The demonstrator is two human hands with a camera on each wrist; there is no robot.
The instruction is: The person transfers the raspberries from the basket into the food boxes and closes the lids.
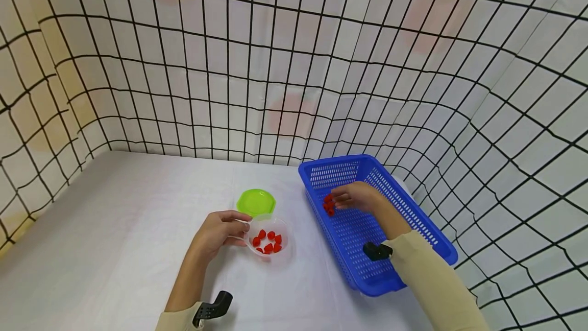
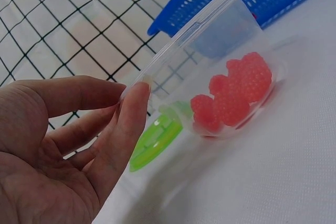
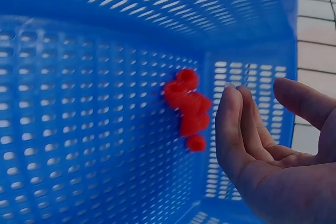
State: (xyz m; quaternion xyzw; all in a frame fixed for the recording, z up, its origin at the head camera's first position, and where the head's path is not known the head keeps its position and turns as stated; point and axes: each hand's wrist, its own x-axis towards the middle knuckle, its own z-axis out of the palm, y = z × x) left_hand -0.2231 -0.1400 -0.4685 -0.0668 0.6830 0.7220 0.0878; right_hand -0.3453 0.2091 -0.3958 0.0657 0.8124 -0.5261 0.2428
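- Two light sleeves [image 1: 436, 280] are reaching in from the lower edge of the head view, and a black wrist device [image 1: 213, 308] is sitting at the left cuff, with a second black wrist device [image 1: 376, 252] at the right one.
- The left hand [image 1: 222, 233] is pinching the near-left rim of a clear container [image 2: 237, 24] between thumb and fingertips.
- The clear container is standing on the white tablecloth [image 1: 115, 229], left of the blue basket and well apart from it.
- Several red raspberries [image 2: 254, 80] are lying loose on the bottom of the container, showing through its see-through wall.
- A bright green lid [image 1: 256, 202] is lying on the cloth just beyond the container; whether the two are touching is hard to tell.
- The right hand [image 1: 356, 197] is hovering inside the blue basket [image 1: 349, 234], its fingers loosely bent, the thumb standing apart, and nothing showing between them.
- The blue basket is resting at a slant on the right side of the cloth, its slotted walls rising around the hand.
- More red berries [image 3: 194, 114] are lying clustered on the basket's floor towards its far end, just beside the right fingertips.
- Behind everything, a pale backdrop with black grid lines [image 1: 206, 65] is enclosing the table.
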